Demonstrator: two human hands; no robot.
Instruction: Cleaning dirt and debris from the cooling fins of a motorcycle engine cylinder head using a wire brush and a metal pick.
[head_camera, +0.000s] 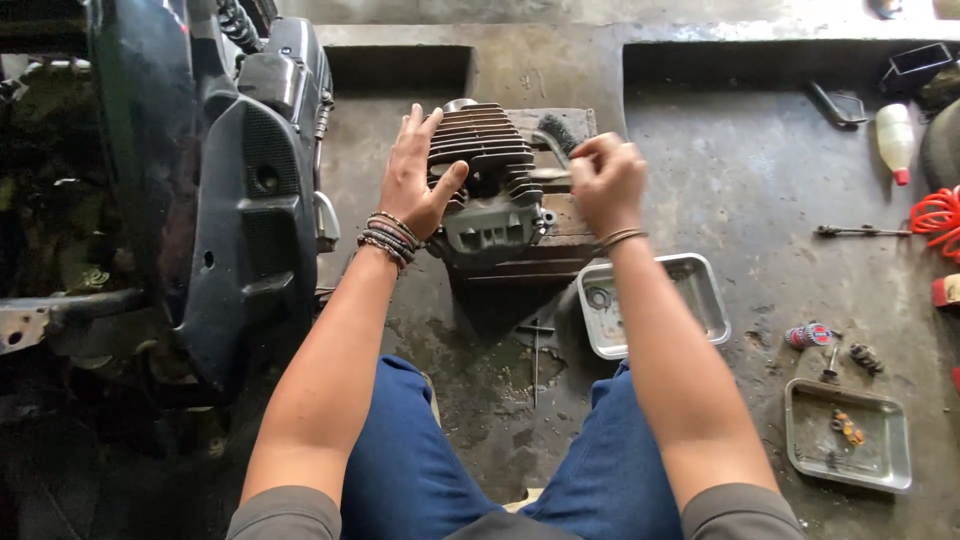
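Note:
A grey finned engine cylinder head (490, 185) rests on a wooden block (560, 240) on the dirty floor. My left hand (412, 175) lies flat against its left side, fingers spread, steadying it. My right hand (605, 180) is closed around the handle of a wire brush (556, 135), whose dark bristles sit at the cylinder head's upper right fins. Beaded bracelets circle my left wrist and thin bands my right.
A black scooter body (230, 180) stands at the left. A metal tray (700, 290) with a ring lies by my right forearm, another tray (850, 440) with small parts at the lower right. A white bottle (895, 140), red hose (935, 215), springs and a tool lie at the right.

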